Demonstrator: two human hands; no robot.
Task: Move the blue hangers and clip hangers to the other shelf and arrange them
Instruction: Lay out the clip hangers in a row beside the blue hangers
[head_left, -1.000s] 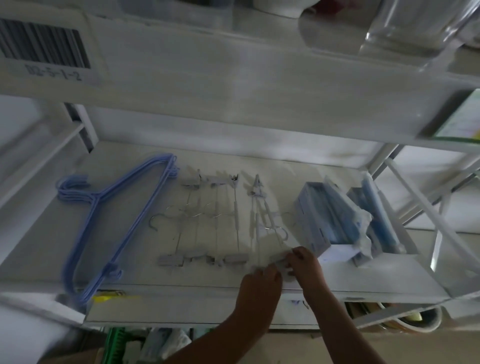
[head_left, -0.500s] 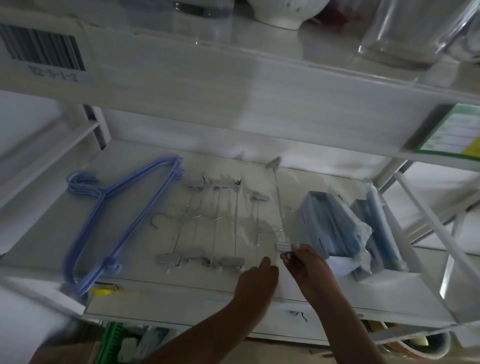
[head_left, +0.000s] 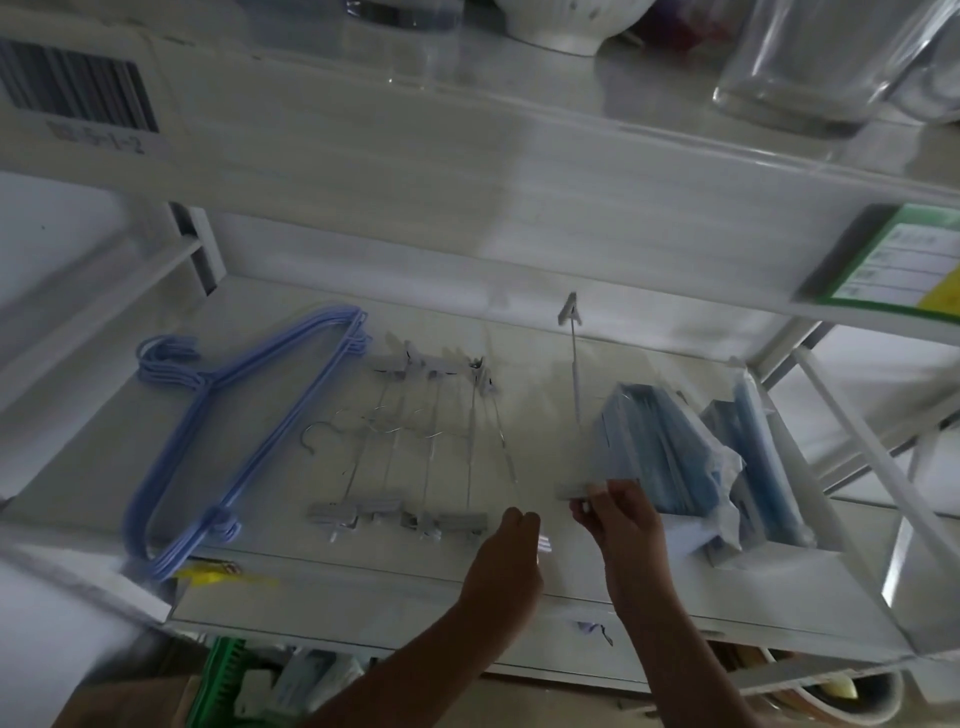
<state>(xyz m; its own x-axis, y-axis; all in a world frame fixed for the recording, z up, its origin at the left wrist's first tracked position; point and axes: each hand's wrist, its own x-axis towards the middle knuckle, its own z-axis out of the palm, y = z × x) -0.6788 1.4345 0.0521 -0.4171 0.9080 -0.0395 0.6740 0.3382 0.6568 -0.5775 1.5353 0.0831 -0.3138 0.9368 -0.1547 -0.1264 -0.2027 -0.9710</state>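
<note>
A stack of blue hangers (head_left: 223, 431) lies flat at the left of the white shelf (head_left: 545, 587). A row of several metal clip hangers (head_left: 415, 441) lies in the middle, with grey clips at both ends. My right hand (head_left: 628, 530) pinches the near clip of one clip hanger (head_left: 574, 395); its far clip stands raised near the back wall. My left hand (head_left: 506, 566) is curled round the near end of another clip hanger (head_left: 501, 441), whose thin rod slants back to the row. The two hands are a little apart.
Blue packs in plastic wrap (head_left: 670, 457) and another pack (head_left: 758, 457) fill the shelf's right side. The shelf above holds a glass jar (head_left: 800, 62) and a white bowl (head_left: 566, 26). A green crate (head_left: 218, 675) sits below.
The two hangers that both hands held together have come apart. My right hand has carried one to the right with its far clip lifted. My left hand has drawn the other leftward.
</note>
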